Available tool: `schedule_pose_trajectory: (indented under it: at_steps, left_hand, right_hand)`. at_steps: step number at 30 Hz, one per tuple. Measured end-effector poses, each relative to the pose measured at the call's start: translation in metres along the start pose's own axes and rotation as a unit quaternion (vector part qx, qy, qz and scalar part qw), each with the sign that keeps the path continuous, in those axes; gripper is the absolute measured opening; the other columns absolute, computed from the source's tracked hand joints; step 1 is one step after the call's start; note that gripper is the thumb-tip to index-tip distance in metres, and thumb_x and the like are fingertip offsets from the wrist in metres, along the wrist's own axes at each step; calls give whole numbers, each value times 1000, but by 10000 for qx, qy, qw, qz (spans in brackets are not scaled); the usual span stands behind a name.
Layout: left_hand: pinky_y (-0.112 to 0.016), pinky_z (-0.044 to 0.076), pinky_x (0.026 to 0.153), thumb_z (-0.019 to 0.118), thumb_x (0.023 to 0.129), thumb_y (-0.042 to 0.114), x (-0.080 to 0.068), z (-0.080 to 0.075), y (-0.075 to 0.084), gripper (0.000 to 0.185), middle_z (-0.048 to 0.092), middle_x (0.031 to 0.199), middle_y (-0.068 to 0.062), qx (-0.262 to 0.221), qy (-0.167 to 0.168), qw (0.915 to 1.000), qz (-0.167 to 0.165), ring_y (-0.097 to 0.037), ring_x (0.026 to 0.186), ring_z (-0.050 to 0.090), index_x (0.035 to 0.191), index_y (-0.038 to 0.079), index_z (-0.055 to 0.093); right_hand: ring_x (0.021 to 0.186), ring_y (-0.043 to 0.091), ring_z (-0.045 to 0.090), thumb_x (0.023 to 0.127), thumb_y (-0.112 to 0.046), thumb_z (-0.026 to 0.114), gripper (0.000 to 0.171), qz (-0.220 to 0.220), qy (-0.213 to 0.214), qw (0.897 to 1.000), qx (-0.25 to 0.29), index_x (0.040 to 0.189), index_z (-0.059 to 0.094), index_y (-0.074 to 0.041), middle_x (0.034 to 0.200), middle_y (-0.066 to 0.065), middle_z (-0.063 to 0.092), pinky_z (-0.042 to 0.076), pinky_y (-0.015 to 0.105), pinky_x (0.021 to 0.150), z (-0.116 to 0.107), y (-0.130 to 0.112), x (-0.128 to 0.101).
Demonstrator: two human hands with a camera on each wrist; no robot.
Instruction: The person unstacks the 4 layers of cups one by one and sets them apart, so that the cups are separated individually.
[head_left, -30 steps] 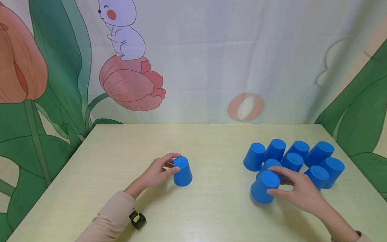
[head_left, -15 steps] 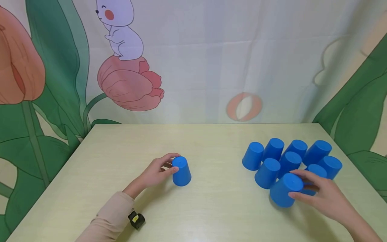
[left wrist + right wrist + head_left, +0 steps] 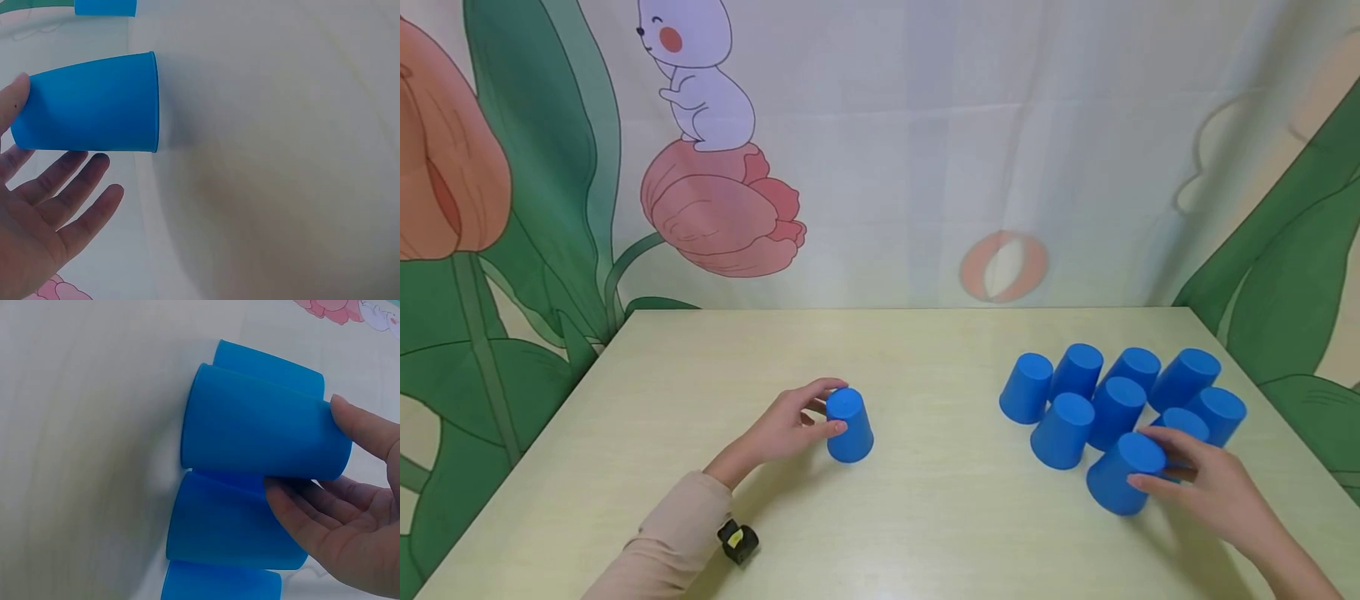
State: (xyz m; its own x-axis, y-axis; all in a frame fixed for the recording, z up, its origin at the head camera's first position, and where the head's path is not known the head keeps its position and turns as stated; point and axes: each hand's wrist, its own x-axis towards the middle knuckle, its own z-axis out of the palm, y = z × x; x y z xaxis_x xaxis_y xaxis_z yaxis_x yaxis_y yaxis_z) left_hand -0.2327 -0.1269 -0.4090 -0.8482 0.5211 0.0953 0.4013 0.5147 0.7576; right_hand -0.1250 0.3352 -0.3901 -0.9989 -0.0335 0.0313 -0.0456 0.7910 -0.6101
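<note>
Near the middle of the table, my left hand (image 3: 790, 427) holds an upside-down blue cup (image 3: 850, 427) by its narrow top end, thumb on the near side. In the left wrist view that cup (image 3: 94, 103) has its rim at the tabletop and the other fingers lie spread below it. On the right, my right hand (image 3: 1206, 483) pinches another upside-down blue cup (image 3: 1116, 479) between thumb and fingers near its top. The right wrist view has this cup (image 3: 262, 422) in front of several others, its rim close to the tabletop; whether it touches is hard to tell.
Several more inverted blue cups (image 3: 1062, 432) stand in a close group behind and beside my right hand. A small black object with a yellow mark (image 3: 738, 542) sits by the left sleeve (image 3: 681, 525). A printed curtain (image 3: 880, 167) hangs behind the pale table (image 3: 925, 533).
My right hand has carried its cup rightward along the front of the group, uncovering a cup behind it. The left hand and its cup have stayed in place; the head view shifted slightly.
</note>
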Motion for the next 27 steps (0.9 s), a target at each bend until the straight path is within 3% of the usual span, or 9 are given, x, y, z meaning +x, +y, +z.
schedule_pose_trajectory:
  at_steps: [10,27]
  left_hand:
    - [-38,48,78,66,84,26,10,6,13,54,58,117,-11,241,81,9991,352,-26,99,57,128,3,45]
    - [-40,48,82,66,85,25,60,52,52,54,55,121,-8,507,-128,9930,1059,-21,100,55,129,5,45]
  right_hand:
    - [96,45,56,79,-28,72,67,105,-13,9999,2,124,43,13,114,34,51,49,48,76,1,4,1]
    - [95,45,57,78,-28,72,68,184,-49,9998,-15,122,44,13,113,34,52,49,49,76,1,4,1]
